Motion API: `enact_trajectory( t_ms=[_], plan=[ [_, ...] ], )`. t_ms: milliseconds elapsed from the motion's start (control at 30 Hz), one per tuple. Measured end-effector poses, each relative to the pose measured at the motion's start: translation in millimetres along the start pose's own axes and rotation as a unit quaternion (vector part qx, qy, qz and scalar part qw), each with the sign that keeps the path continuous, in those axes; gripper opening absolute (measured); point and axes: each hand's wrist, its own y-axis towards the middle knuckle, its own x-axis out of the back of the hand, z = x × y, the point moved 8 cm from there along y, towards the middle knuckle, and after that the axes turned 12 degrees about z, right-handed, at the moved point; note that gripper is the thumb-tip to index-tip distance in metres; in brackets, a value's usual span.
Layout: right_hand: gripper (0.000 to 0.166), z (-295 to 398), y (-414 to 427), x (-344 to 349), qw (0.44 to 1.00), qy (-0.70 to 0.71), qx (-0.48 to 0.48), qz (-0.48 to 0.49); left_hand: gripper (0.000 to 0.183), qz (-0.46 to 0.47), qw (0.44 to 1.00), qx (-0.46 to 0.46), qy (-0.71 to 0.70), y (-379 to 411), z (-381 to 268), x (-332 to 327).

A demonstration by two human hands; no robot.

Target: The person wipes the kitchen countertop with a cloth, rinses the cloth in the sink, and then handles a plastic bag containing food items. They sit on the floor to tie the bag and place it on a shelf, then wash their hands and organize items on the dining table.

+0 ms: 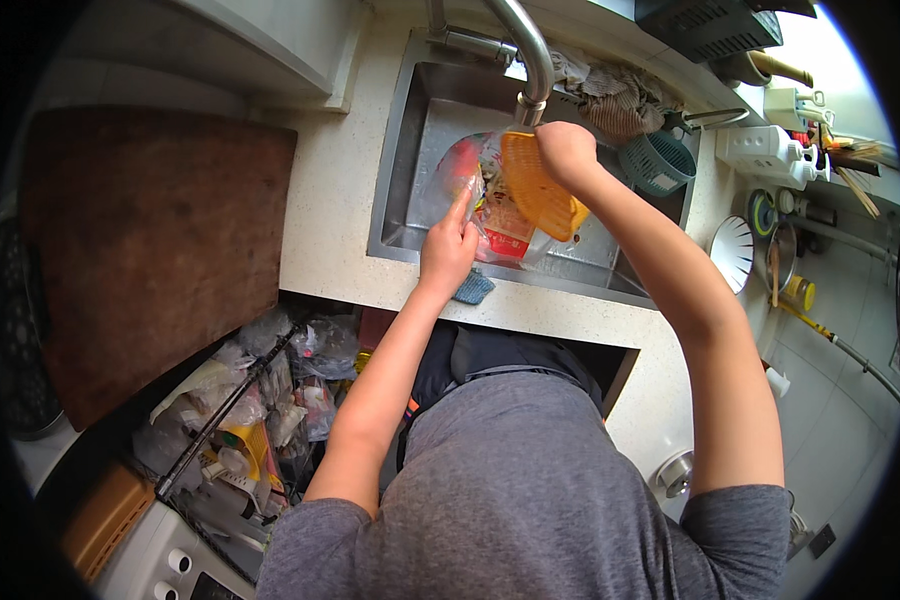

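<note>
My right hand (568, 156) grips the rim of an orange plastic basket (534, 182) with slotted walls. The basket is tipped on its side over the sink, just below the faucet spout (531, 111). My left hand (448, 247) holds the near left edge of a clear plastic bag (450, 176) with red print, its index finger stretched along the film. Dark and pale scraps (497, 187) show inside the bag's mouth, beside the basket. Both hands work within the stainless steel sink (412, 214); the basket hides part of the bag.
A green slotted basket (658, 163) sits at the sink's right rear, near a striped cloth (621, 97). On the front counter edge lies a blue scouring cloth (474, 286). A large wooden board (161, 255) stands at left, above a rack of plastic bags (326, 345).
</note>
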Motion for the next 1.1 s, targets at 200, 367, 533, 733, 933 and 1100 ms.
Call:
enact_trajectory(
  t_ms=[200,367,533,733,933,1100],
  plan=[
    [0.024,-41.6,-34.0,-14.5,0.989,0.128,-0.027,-0.074,0.06,-0.001,0.999,0.016,0.046,-10.9,9.1,7.0],
    [0.03,-77.1,-74.4,-44.5,0.953,0.282,-0.036,-0.102,0.063,-0.032,0.998,-0.018,0.049,-15.5,-1.9,17.6],
    [0.038,-117.5,-137.8,-104.2,0.814,0.568,-0.094,-0.071,0.065,-0.083,0.982,-0.092,-0.145,-17.5,3.0,31.1],
    [0.035,-197.9,-185.3,-248.1,0.662,0.712,-0.234,-0.013,0.072,-0.13,0.955,-0.124,-0.236,-32.7,-61.3,51.3],
    [0.034,-232.7,-165.9,-283.9,0.722,0.605,-0.322,-0.094,0.073,-0.197,0.938,-0.151,-0.242,-37.6,-84.8,65.2],
    [0.036,-233.1,-127.7,-287.7,0.752,0.526,-0.348,-0.191,0.075,-0.232,0.931,-0.103,-0.261,-36.0,-71.9,68.8]
  ],
)
